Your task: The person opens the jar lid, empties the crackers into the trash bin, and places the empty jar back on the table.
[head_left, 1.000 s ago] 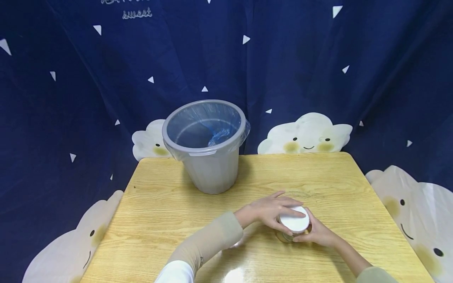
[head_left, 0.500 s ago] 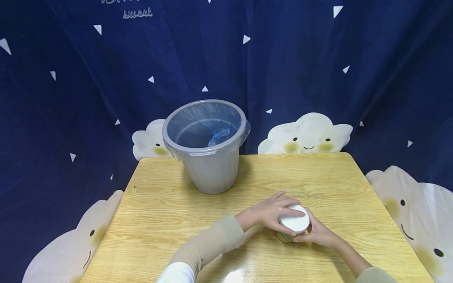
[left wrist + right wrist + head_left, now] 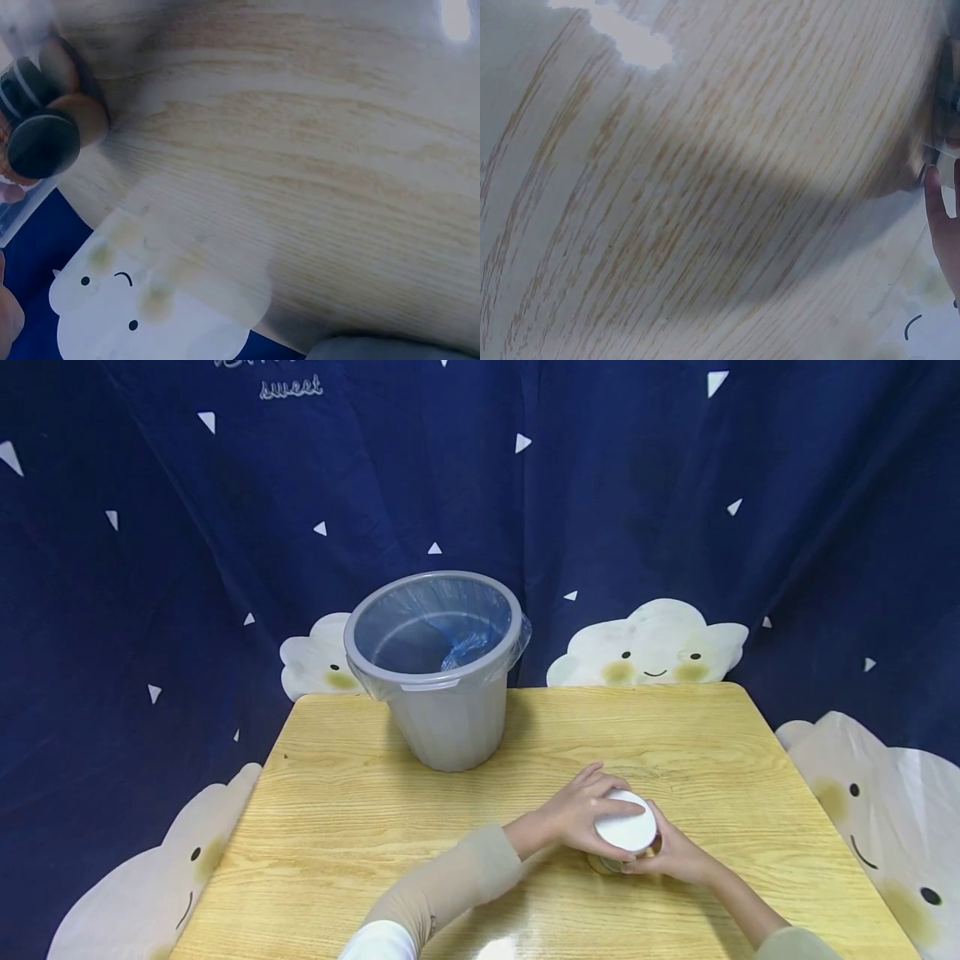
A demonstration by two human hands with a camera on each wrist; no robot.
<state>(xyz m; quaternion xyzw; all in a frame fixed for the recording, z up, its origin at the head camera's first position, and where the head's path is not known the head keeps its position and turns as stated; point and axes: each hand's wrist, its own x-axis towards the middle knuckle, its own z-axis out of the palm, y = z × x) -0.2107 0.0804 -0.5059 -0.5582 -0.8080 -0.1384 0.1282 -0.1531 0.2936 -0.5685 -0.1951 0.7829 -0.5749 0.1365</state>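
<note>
A clear jar with a round white lid stands on the right front part of the table. Dark green discs and brown round pieces show through its wall in the left wrist view. My left hand grips the lid from the left, with thumb and fingers around its edge. From the right, my right hand holds the jar's body just below the lid. Most of the jar is hidden by both hands in the head view. At the right wrist view's edge, fingers lie beside the jar.
A grey bin lined with a thin clear-blue plastic bag stands at the back left of the wooden table. Behind the table hangs a dark blue curtain with white triangles and smiling clouds.
My left hand has turned slightly on the lid, its wrist and forearm shifting a little to the right. The right hand and the jar have stayed nearly in place.
</note>
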